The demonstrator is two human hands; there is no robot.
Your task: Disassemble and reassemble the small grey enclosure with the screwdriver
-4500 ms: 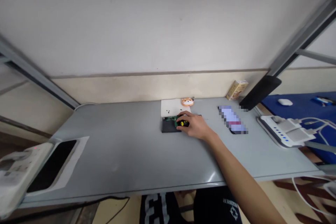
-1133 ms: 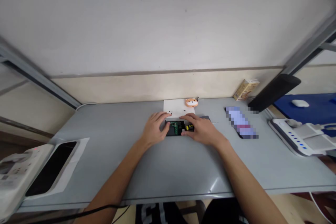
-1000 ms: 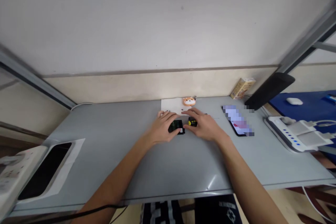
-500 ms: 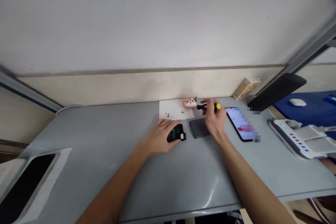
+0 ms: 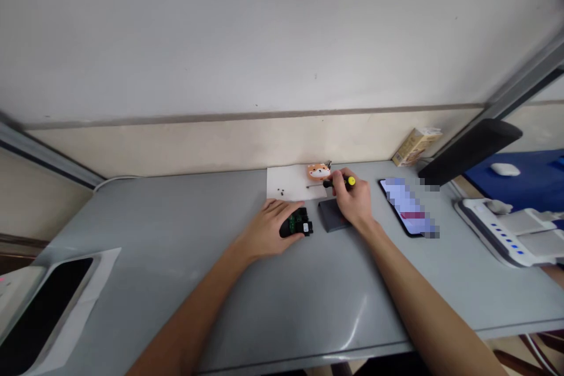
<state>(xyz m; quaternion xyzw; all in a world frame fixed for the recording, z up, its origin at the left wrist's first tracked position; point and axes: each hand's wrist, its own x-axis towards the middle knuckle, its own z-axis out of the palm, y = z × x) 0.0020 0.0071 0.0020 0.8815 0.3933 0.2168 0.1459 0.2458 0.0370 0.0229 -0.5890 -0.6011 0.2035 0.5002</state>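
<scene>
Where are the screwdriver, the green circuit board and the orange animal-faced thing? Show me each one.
Screwdriver (image 5: 328,184): head view, on the black part of its handle.
Green circuit board (image 5: 292,224): head view, on its exposed green surface.
Orange animal-faced thing (image 5: 319,172): head view, on the middle of its face.

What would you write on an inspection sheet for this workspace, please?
Surface: grey tabletop, glare near the front.
Job's things: black device with green circuit board; screwdriver, tip over white paper; small dark pieces on that paper; dark grey cover.
Clutter: orange animal-faced case, lit phone, carton at back, dark-screened phone at left.
Hands: left hand around the device; right hand gripping the screwdriver.
Cables: white cable, back left; adapters in power strip, right.
Surroundings: wall behind, metal bars both sides, blue surface at right.
</scene>
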